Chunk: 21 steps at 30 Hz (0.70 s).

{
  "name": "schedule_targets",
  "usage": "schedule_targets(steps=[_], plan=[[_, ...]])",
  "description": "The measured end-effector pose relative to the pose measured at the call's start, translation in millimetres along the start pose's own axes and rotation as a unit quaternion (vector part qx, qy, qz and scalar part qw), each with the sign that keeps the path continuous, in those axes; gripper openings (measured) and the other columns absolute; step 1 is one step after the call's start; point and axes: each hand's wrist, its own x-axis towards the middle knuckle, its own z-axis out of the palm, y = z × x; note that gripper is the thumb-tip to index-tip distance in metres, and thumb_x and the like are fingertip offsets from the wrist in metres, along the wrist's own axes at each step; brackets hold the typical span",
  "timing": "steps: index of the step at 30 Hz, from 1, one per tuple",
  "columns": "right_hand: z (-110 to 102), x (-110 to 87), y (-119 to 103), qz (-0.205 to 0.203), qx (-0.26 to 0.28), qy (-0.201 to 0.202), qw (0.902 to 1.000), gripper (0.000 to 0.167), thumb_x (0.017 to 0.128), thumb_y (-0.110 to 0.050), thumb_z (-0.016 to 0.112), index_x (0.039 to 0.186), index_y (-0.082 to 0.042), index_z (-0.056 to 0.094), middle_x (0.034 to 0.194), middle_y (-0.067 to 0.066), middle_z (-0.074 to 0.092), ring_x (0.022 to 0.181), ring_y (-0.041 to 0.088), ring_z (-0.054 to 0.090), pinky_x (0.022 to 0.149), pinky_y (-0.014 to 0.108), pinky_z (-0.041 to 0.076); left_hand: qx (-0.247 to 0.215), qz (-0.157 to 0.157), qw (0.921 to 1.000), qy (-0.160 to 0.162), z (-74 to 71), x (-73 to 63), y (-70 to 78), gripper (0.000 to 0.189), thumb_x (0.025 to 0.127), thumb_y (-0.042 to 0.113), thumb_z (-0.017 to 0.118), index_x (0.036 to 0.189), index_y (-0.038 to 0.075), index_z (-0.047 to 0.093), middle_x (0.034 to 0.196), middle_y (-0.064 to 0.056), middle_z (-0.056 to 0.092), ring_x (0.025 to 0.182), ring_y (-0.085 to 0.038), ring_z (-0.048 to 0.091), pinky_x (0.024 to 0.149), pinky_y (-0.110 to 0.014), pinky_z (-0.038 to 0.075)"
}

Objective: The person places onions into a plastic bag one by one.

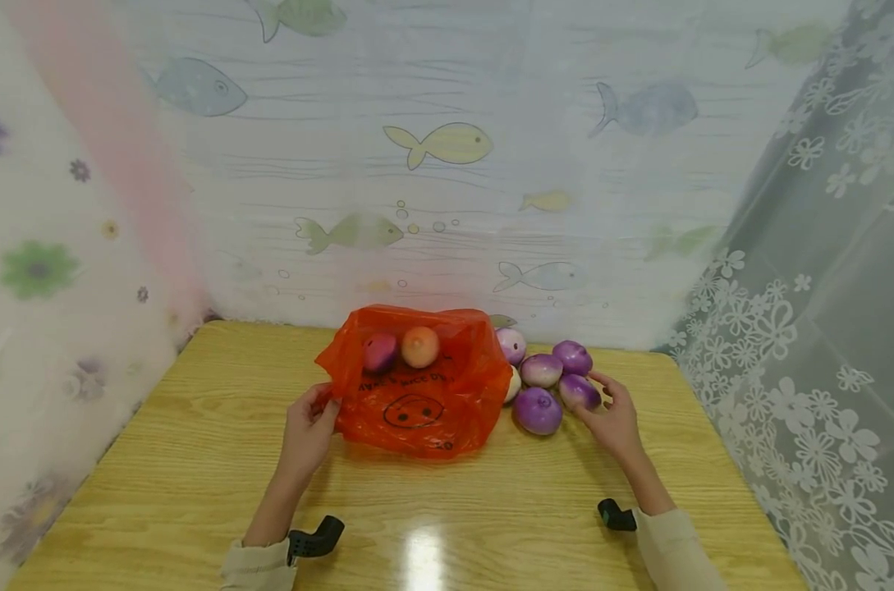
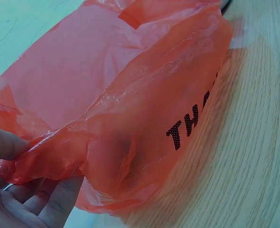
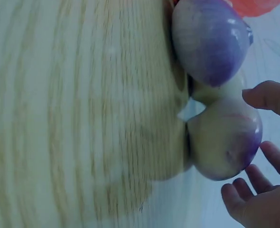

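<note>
A thin red plastic bag (image 1: 417,414) with black print lies on the table, its mouth spread. My left hand (image 1: 309,431) pinches the bag's left edge between thumb and curled fingers; the left wrist view shows the bunched film (image 2: 50,159) in its grasp. Two round things show in the bag: a purplish-red one (image 1: 379,353) and an orange-tinted one (image 1: 420,347). Right of it sit several purple-and-white onions (image 1: 542,370). My right hand (image 1: 613,417) is at the rightmost onion (image 1: 579,393), thumb and fingers spread around its side; firm contact is unclear.
A purple onion (image 1: 538,411) sits at the front of the cluster, another (image 1: 572,357) at the back. The wood-grain table (image 1: 158,460) ends at a fish-patterned curtain (image 1: 447,246) behind. Flowered curtains (image 1: 809,386) hang along both sides.
</note>
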Motion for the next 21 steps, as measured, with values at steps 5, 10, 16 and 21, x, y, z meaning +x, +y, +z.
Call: schedule_targets(steps=[5, 10, 16, 21], plan=[[-3, 9.1, 8, 0.053, 0.008, -0.061, 0.9967, 0.072, 0.094, -0.011, 0.071, 0.153, 0.007, 0.032, 0.155, 0.032, 0.033, 0.136, 0.048, 0.038, 0.11, 0.058, 0.038, -0.001, 0.002, 1.0, 0.004, 0.3, 0.7, -1.0, 0.03, 0.107, 0.004, 0.047, 0.134, -0.005, 0.056, 0.124, -0.028, 0.061, 0.083, -0.005, 0.062, 0.071, -0.018, 0.056], [-6, 14.2, 11, 0.093, -0.002, -0.094, 0.9912, 0.081, 0.097, -0.022, 0.068, 0.158, 0.005, 0.022, 0.157, 0.031, 0.029, 0.139, 0.047, 0.039, 0.109, 0.053, 0.041, -0.004, 0.001, 1.0, 0.005, 1.1, 1.1, -1.3, 0.03, 0.106, 0.004, 0.047, 0.133, -0.005, 0.057, 0.123, -0.028, 0.061, 0.083, -0.005, 0.062, 0.071, -0.018, 0.056], [-5, 18.6, 10, 0.127, -0.003, -0.107, 0.9861, 0.081, 0.101, -0.032, 0.063, 0.159, 0.005, 0.019, 0.158, 0.031, 0.028, 0.143, 0.047, 0.034, 0.11, 0.052, 0.041, -0.004, -0.002, 1.0, 0.001, 0.9, 0.2, -0.2, 0.031, 0.107, 0.004, 0.046, 0.134, -0.006, 0.055, 0.125, -0.028, 0.06, 0.084, -0.005, 0.062, 0.072, -0.017, 0.056], [-6, 20.6, 9, 0.14, -0.005, -0.117, 0.9832, 0.085, 0.102, -0.042, 0.058, 0.159, 0.007, 0.018, 0.16, 0.033, 0.024, 0.147, 0.046, 0.029, 0.118, 0.054, 0.032, -0.004, 0.001, 1.0, 0.001, 1.3, 1.1, -2.1, 0.031, 0.106, 0.003, 0.046, 0.134, -0.006, 0.056, 0.124, -0.028, 0.061, 0.084, -0.004, 0.063, 0.072, -0.018, 0.056]])
